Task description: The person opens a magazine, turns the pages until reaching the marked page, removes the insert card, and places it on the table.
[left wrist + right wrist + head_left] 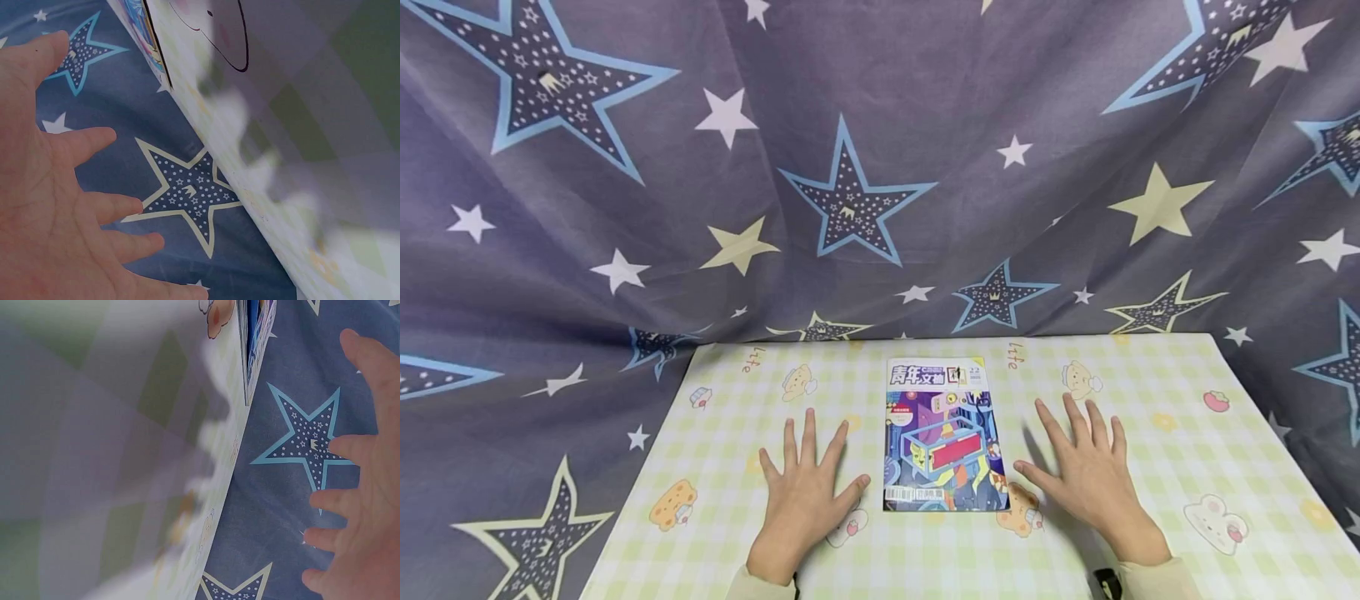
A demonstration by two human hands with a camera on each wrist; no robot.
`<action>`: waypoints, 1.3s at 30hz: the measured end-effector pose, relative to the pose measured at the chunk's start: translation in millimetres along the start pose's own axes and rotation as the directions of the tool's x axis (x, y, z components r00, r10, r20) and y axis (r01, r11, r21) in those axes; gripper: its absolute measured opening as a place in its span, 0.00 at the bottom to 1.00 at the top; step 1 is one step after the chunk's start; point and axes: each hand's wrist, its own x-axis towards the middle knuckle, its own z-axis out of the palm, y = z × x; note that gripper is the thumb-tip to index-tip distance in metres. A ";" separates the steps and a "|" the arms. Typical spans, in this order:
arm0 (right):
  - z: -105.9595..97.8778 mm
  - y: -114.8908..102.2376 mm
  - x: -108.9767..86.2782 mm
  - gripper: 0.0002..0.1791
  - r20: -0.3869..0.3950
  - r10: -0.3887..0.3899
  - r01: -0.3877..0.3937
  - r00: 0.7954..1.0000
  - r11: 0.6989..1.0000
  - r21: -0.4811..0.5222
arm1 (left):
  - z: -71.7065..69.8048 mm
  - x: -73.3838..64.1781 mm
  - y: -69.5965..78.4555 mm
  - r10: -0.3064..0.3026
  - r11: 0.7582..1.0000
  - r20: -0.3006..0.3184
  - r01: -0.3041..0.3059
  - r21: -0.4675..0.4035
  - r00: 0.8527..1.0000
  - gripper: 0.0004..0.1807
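Observation:
A magazine (946, 437) with a purple and blue illustrated cover and a white title band lies flat on the table, between the two hands. To its left is my left hand (805, 492), fingers spread and palm down, apart from the magazine. My right hand (1086, 479) is spread likewise on the other side, its thumb pointing toward the magazine's right edge. In the left wrist view the palm of the left hand (56, 194) shows with nothing in it. The right wrist view shows the right hand (362, 506) holding nothing, and the magazine's edge (253, 356) at the top.
A pale green checked cloth (1150, 467) printed with small cartoon figures covers the table. Behind it and along the sides hangs a dark curtain (970, 208) patterned with stars. Shadows of the hands fall on the cloth.

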 end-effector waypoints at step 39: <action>3.6 -27.7 2.4 0.35 0.019 -0.203 0.197 0.979 0.963 0.183 | 4.7 7.3 32.9 0.255 0.942 -0.091 -0.269 -0.200 0.963 0.32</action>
